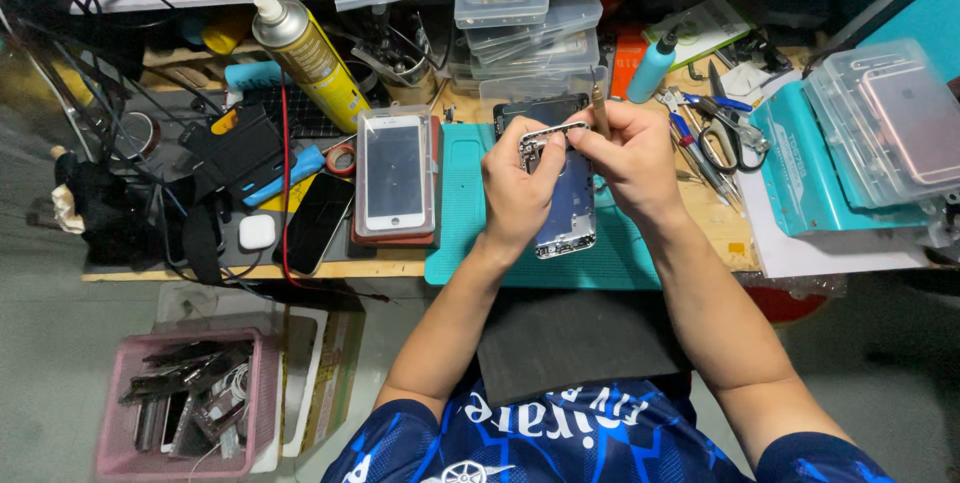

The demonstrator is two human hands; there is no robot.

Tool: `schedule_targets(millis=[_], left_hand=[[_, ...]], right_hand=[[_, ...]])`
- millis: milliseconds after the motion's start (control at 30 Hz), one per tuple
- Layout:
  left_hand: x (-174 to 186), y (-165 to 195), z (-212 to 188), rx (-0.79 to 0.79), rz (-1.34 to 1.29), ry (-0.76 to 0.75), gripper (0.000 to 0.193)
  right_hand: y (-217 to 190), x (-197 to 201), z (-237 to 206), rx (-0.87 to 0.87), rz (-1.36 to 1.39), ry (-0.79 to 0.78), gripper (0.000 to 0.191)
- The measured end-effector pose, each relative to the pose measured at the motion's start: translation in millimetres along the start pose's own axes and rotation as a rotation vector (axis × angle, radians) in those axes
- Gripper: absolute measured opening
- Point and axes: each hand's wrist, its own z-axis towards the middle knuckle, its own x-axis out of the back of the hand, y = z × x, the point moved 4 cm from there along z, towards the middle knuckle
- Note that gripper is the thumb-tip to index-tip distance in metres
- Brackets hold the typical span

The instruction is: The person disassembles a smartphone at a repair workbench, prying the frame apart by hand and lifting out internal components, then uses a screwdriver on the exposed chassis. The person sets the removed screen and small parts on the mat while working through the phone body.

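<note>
Head view. Opened phone housing [566,205], silver, inner side up, long axis near 12–6 o'clock, top end toward 12, lower end resting on teal work mat [640,253]. Left hand [515,193] grips the housing's left edge, thumb and fingers closed around it. Right hand [630,158] pinches a slim screwdriver [600,108], shaft roughly upright, handle end toward 12, tip hidden among the fingers at the housing's top end. Hands touch over the top edge. At 9 o'clock of the housing: white phone screen [394,175] on the tabletop [725,233]. At 3 o'clock: scissors [730,128].
</note>
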Motion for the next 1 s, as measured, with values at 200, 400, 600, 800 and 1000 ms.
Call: schedule_targets(millis=[200,400,600,800,1000], left_hand=[[-5.0,-13.2,3.4,0.048,-0.080,-0.020,0.013],[-9.3,-22.9,8.3,0.071,-0.060,-0.028,0.014],[-4.4,-17.5,8.5,0.024,0.001,-0.087,0.012],[3.4,-21.1,2.6,0.076,-0.130,-0.186,0.014],[6.0,-32.7,4.0,0.140,-0.154,-0.192,0.011]], right_hand=[[6.4,4.3,3.1,-0.032,0.020,0.034,0.010],[12.2,9.0,6.8,-0.045,0.005,0.066,0.008],[11.6,9.0,9.1,-0.022,-0.036,0.090,0.009],[10.6,5.5,11.6,-0.033,0.045,0.081,0.007],[9.6,4.3,12.5,-0.035,0.034,0.065,0.009]])
